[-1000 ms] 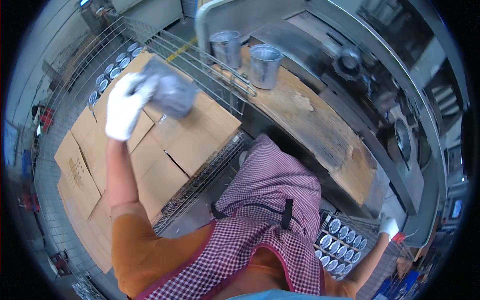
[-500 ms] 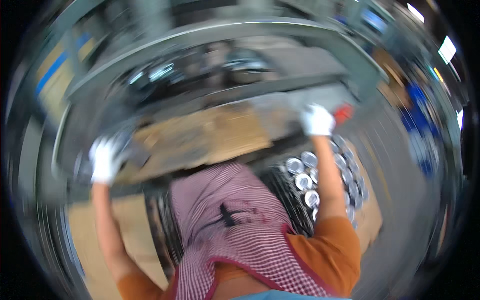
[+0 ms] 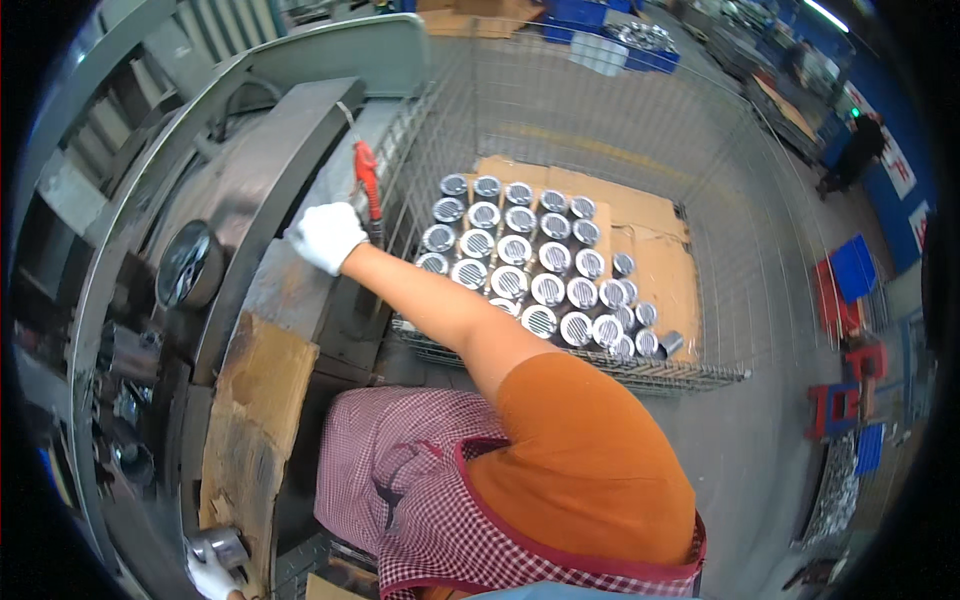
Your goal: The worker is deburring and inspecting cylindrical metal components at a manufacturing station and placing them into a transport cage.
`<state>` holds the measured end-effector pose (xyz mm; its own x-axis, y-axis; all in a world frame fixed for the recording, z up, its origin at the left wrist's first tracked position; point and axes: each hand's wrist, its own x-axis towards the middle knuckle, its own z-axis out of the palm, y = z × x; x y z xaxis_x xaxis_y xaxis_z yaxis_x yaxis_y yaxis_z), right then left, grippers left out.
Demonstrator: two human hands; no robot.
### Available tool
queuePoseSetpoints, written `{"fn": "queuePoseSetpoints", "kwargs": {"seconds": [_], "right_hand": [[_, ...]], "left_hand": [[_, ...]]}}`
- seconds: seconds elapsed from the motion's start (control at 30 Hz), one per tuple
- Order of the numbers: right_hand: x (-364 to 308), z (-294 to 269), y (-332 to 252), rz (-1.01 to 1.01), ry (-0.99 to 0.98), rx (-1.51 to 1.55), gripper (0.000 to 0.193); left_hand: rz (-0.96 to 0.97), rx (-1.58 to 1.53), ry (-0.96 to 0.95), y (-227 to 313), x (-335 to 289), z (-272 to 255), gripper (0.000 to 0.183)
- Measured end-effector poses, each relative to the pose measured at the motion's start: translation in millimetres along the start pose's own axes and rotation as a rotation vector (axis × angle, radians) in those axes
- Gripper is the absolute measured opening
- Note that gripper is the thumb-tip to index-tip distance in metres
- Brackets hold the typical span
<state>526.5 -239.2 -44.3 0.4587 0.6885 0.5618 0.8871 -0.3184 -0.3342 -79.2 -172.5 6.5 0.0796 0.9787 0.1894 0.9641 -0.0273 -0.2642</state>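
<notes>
Left hand (image 3: 212,572) clamped on small grey metal cylinder (image 3: 222,546); right hand (image 3: 326,236) closed on steel worktop (image 3: 280,290) edge. Risk: cylinder slipping from gloved grip, unwatched.

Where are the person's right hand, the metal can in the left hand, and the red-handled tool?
right hand (image 3: 326,236), head view, back of the white glove.
metal can (image 3: 222,547), head view, its grey side wall.
red-handled tool (image 3: 367,177), head view, middle of the red handle.
</notes>
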Motion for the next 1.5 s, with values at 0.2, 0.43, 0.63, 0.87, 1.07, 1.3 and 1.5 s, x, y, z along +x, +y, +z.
{"fn": "queuePoseSetpoints", "kwargs": {"seconds": [0.2, 0.43, 0.63, 0.87, 1.07, 1.3, 1.5], "right_hand": [[2, 6, -2, 0.021, 0.039, 0.071, 0.036], [1, 11, -3, -0.009, 0.025, 0.053, 0.036], [0, 11, -4, 0.006, 0.047, 0.048, 0.039], [2, 10, -10, 0.039, 0.048, 0.090, 0.038], [2, 17, -5, 0.033, 0.105, 0.116, 0.034], [7, 29, -9, 0.102, 0.267, 0.182, 0.030], [11, 33, -12, 0.138, 0.274, 0.171, 0.031]], "left_hand": [[0.004, -0.055, -0.021, -14, -15, -2, 0.066], [-0.038, 0.018, -0.022, -40, 3, 33, 0.073], [-0.013, 0.228, 0.264, -21, -20, 16, 0.062], [-0.088, 0.194, 0.653, 38, -13, 3, 0.059], [0.104, -0.252, 0.677, 102, 1, 19, 0.054], [0.373, -0.591, 0.597, 129, 8, 89, 0.052], [0.060, -0.300, 0.482, 135, -1, 80, 0.059]]}}
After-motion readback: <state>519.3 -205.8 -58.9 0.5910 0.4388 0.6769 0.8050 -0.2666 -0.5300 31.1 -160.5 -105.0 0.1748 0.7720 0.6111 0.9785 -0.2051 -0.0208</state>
